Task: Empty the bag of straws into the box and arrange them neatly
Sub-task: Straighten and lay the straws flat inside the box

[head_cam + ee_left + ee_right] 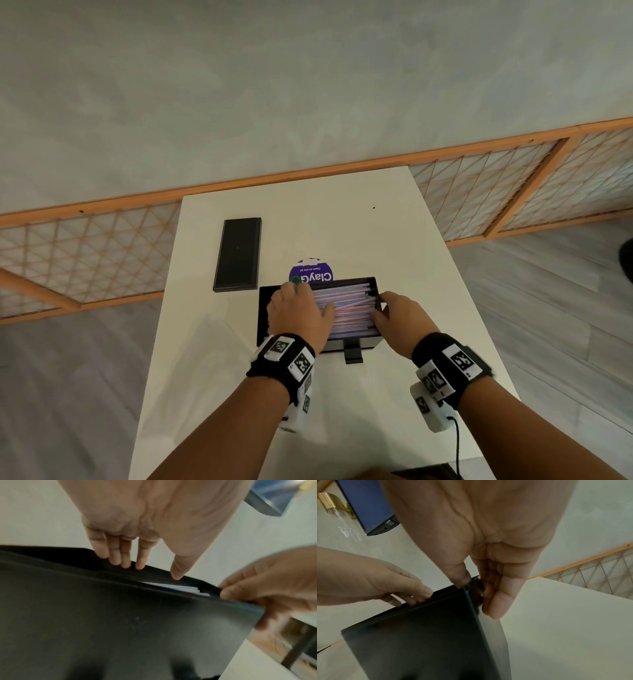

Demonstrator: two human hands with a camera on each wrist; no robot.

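Note:
A black box (371, 343) stands mid-table with its long side across me, filled with pale pink, blue and white straws (346, 301) lying lengthwise. My left hand (298, 308) lies flat over the left part of the straws, fingers straight and reaching down inside the box (120, 615). A few straw ends (181, 588) show past the thumb. My right hand (394, 315) pinches the box's right wall near its corner (419, 635), thumb (462, 577) inside and fingers outside. I cannot make out the bag for certain.
The box's flat black lid (237, 255) lies at the far left of the white table (394, 240). A round purple sticker (311, 272) sits just behind the box. A wooden lattice screen (513, 192) runs along behind the table's far edge.

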